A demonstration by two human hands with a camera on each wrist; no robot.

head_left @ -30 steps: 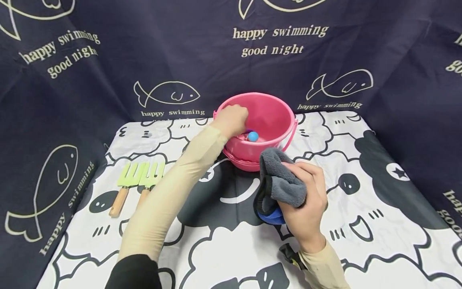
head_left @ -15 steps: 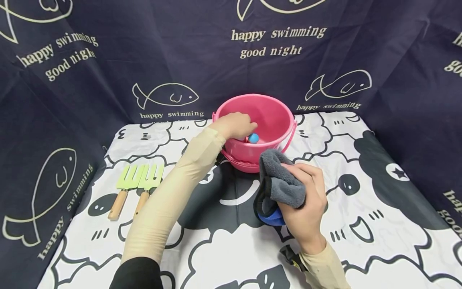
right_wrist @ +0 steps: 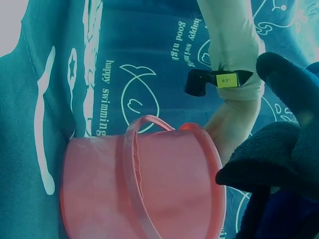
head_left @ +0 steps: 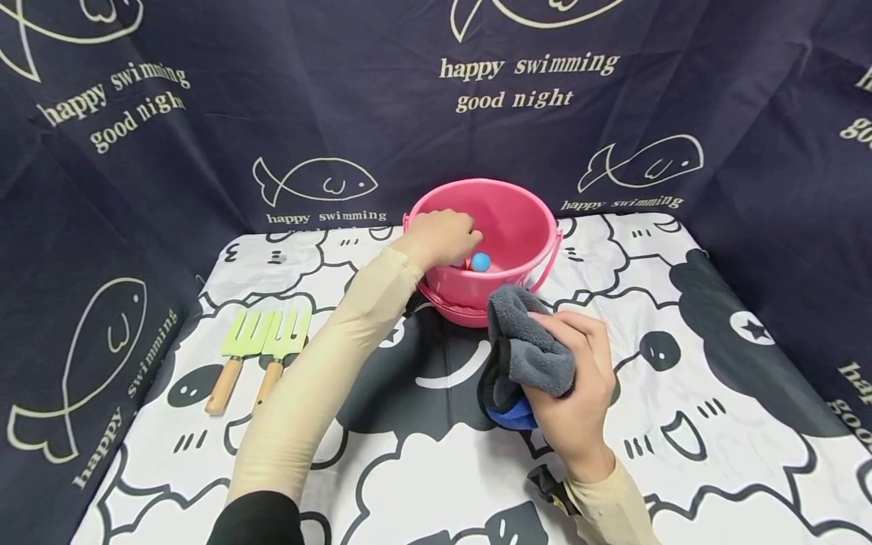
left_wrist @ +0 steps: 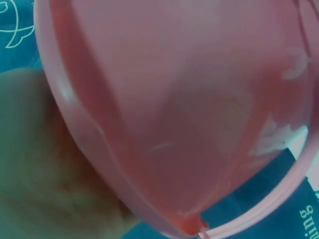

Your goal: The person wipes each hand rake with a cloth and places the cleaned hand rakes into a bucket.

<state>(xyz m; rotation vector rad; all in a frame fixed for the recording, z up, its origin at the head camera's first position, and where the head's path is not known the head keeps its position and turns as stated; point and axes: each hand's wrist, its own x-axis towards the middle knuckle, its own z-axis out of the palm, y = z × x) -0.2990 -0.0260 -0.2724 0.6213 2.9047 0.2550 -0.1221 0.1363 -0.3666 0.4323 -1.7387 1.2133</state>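
Observation:
A pink bucket (head_left: 518, 219) stands at the back of the table, its handle (head_left: 548, 261) hanging down. My left hand (head_left: 443, 236) reaches over the bucket's left rim and down inside; its fingers are hidden, so I cannot tell what they hold. Beside it in the bucket lies a small blue ball (head_left: 480, 263), with bits of red and purple next to it. My right hand (head_left: 579, 378) grips a folded grey and blue cloth (head_left: 538, 356) in front of the bucket. In the right wrist view the cloth (right_wrist: 269, 154) is dark, close by the bucket's rim.
Two green-headed spatulas (head_left: 248, 333) with wooden handles lie side by side at the table's left. A printed cartoon cloth (head_left: 422, 484) covers the table. Dark blue fabric (head_left: 381, 98) with fish drawings hangs behind the bucket and at both sides.
My left hand, first a raised fist at the bucket's left rim, has moved slightly right and lower inside, toward the blue ball. The right hand and its cloth stay nearly still.

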